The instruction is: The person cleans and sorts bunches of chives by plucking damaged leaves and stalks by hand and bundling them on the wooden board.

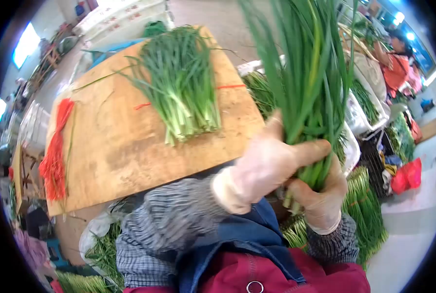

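A loose bunch of long green garlic chives (320, 88) stands upright in front of me, leaves up and pale stem ends down. My right hand (327, 195), in a thin pale glove, is closed round the lower stems. Just above it, my left hand (271, 163), gloved too and slightly blurred, grips the same bunch with a finger across its front. On the wooden board (120, 161) to the left lies another bundle of garlic chives (183, 93), cut ends towards me. A red tie (230, 87) runs under that bundle, its ends showing on both sides.
A hank of red ties (57, 161) lies at the board's left edge. White crates (374, 115) of greens stand on the right. More chives (366, 210) are stacked by my right sleeve. A person in orange (398, 71) is farther back, and a white crate (125, 24) stands beyond the board.
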Tool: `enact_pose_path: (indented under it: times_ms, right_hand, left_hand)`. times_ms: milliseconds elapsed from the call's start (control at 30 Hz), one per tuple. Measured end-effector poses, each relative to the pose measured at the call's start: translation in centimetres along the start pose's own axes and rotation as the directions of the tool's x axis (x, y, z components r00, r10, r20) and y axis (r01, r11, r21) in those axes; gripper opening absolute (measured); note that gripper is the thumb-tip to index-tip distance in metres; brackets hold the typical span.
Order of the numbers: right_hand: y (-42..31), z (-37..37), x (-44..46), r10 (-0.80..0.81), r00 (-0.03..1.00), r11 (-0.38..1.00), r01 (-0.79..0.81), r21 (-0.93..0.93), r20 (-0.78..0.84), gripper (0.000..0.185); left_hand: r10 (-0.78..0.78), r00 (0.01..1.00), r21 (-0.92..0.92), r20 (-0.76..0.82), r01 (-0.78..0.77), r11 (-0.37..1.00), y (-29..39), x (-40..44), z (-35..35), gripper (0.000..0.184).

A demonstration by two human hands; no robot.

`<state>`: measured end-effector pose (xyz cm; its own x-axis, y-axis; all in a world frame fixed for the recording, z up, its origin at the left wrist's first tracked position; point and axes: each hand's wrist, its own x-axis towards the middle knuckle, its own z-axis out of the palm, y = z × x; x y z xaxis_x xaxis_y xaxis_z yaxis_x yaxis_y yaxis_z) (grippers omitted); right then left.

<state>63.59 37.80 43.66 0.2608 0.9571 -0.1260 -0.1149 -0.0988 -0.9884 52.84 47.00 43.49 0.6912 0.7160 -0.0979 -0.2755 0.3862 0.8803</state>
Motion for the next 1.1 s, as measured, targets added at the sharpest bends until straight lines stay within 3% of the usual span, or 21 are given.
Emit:
enact_pose_path:
  times_ms: [33,67,133,200,233,300,367,400,500,567,600,633,667,767,900,1000,1100]
  right_hand:
    - [-0.4,2.3,0.5,-0.084,0.995,0.996,0.084,0.008,0.049,0.059]
    - [-0.4,4.5,1.1,-0.217,0.967,0.971,0.228,-0.074,0.133,0.062]
    - [-0.2,8.8,2.4,-0.467,0.835,0.834,0.525,-0.169,0.291,0.066]
    - [-1.0,14.8,2.1,-0.400,0.832,0.910,0.410,0.059,0.385,0.062]
    - [-1.2,17.2,1.6,-0.498,0.778,0.849,0.526,0.036,0.384,0.059]
    - [1.0,23.2,1.3,-0.468,0.744,0.848,0.228,0.478,0.477,0.054]
    - [3.4,27.7,-0.3,-0.411,0.730,0.807,0.012,0.591,0.547,0.048]
    - [4.6,29.3,-1.1,-0.378,0.718,0.773,-0.103,0.626,0.584,0.045]
    - [7.0,30.2,-3.1,-0.011,0.528,0.787,-0.519,0.333,0.849,0.028]
    - [8.6,30.0,-3.7,0.150,0.422,0.735,-0.652,0.184,0.894,0.014]
    - [10.2,30.2,-4.4,0.238,0.482,0.721,-0.670,0.179,0.843,0.012]
    - [11.7,30.0,-4.0,0.284,0.430,0.700,-0.704,0.121,0.857,0.013]
    - [13.1,30.1,-4.1,0.389,0.428,0.618,-0.778,0.113,0.816,0.014]
    - [14.1,28.8,-3.6,0.441,0.404,0.567,-0.818,0.100,0.801,0.016]
    - [15.3,27.8,-2.6,0.448,0.311,0.513,-0.857,0.043,0.838,0.025]
    - [15.6,27.2,-2.4,0.434,0.284,0.508,-0.861,0.028,0.855,0.029]
    - [15.6,26.8,-2.4,0.386,0.275,0.501,-0.864,0.050,0.881,0.029]
  left_hand:
    - [0.028,0.999,0.010,-0.038,-0.028,1.000,3.1,-2.5,-0.5,0.042]
    - [0.135,0.968,0.105,-0.211,-0.115,0.988,4.4,-4.6,-1.2,0.034]
    - [0.322,0.895,0.176,-0.309,-0.279,0.944,7.8,-9.3,-2.6,0.032]
    - [0.504,0.735,0.371,-0.453,-0.358,0.857,9.7,-13.2,-4.4,0.031]
    - [0.578,0.645,0.474,-0.499,-0.355,0.806,10.5,-14.9,-5.3,0.031]
    - [0.712,0.503,0.673,-0.490,-0.301,0.676,11.4,-17.7,-7.4,0.029]
    - [0.652,0.395,0.654,-0.648,-0.151,0.741,11.7,-20.1,-8.9,0.027]
    - [0.586,0.415,0.624,-0.696,-0.054,0.779,11.5,-21.5,-10.1,0.026]
    - [0.421,0.440,0.546,-0.794,0.209,0.811,9.2,-25.1,-14.4,0.033]
    - [0.252,0.478,0.449,-0.841,0.358,0.819,6.9,-27.5,-16.8,0.043]
    - [0.239,0.460,0.449,-0.855,0.429,0.784,5.2,-28.5,-17.8,0.045]
    - [0.224,0.441,0.445,-0.869,0.498,0.745,3.7,-29.6,-18.3,0.047]
    - [0.168,0.450,0.396,-0.877,0.479,0.783,2.7,-30.9,-18.4,0.053]
    - [0.142,0.350,0.226,-0.926,0.214,0.950,0.0,-33.8,-17.6,0.053]
    - [0.101,0.224,0.119,-0.969,0.068,0.991,-3.2,-35.6,-18.8,0.050]
    - [0.179,0.144,0.189,-0.973,0.058,0.980,-3.9,-33.6,-19.0,0.052]
    - [0.117,0.210,0.108,-0.971,-0.057,0.993,-3.8,-32.0,-20.5,0.062]
